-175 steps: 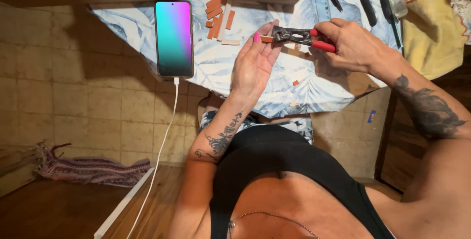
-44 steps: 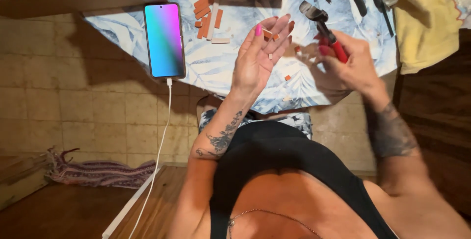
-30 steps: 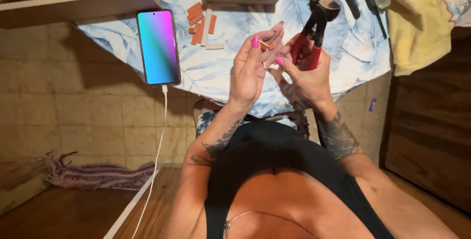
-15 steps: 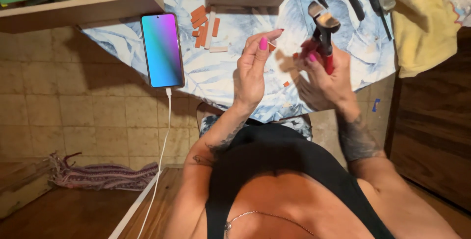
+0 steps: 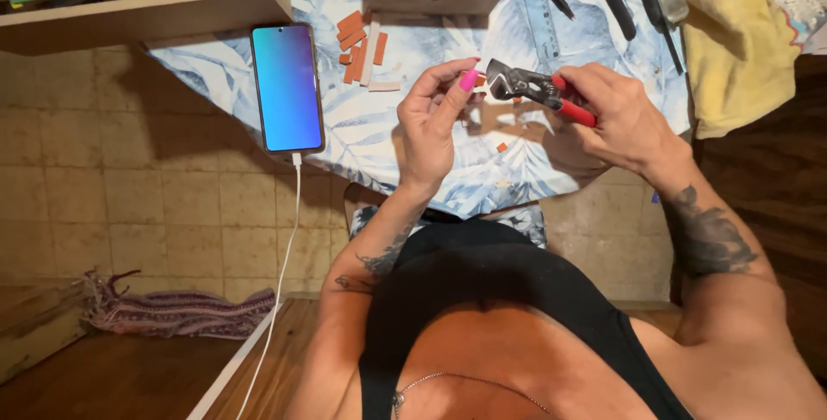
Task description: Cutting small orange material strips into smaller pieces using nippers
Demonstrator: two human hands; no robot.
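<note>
one red-handled nippers [image 5: 538, 91] in right hand [image 5: 616, 118], one small tile piece [image 5: 479, 81] pinched by left hand [image 5: 435, 123]

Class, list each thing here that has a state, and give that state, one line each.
Phone: screen lit, white cable plugged in.
Nippers: gripped in right hand, jaws at a small orange tile piece.
Left hand: fingers pinching that piece.
Orange tile strips: loose on the cloth.
Yellow rag: crumpled.
</note>
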